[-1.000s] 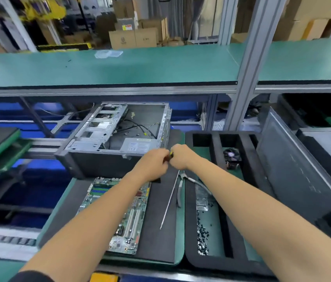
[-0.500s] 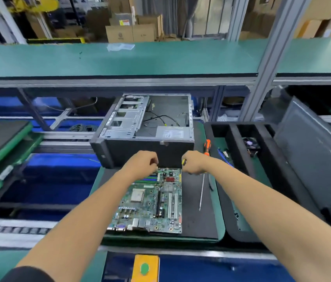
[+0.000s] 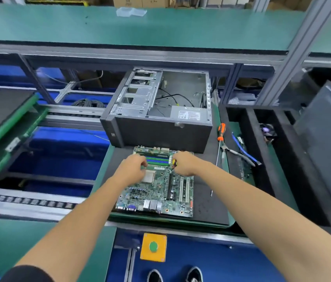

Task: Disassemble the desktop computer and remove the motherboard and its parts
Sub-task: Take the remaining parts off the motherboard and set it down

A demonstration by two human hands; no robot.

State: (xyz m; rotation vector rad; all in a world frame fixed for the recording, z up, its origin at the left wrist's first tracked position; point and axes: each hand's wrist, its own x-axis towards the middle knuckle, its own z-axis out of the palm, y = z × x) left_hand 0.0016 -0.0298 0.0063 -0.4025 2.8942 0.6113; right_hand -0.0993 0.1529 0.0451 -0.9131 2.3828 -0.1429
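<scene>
Black mat [image 3: 205,202] carries motherboard [image 3: 158,192], computer case [image 3: 160,127], screwdriver [image 3: 220,137].

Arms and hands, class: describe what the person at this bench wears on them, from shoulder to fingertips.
Both forearms are bare, with no gloves on the left hand or right hand. No watch or wrist strap shows. A dark short sleeve covers the left upper arm; the right shoulder is out of frame.

Motherboard [image 3: 156,188] lies at the near edge of the surface [image 3: 207,202] before me; the opened case [image 3: 158,117] stands behind it at the far edge. My hands, left [image 3: 133,168] and right [image 3: 183,162], rest over the board's far half. Screwdriver [image 3: 220,139] and pliers [image 3: 235,152] lie along the right edge.
</scene>
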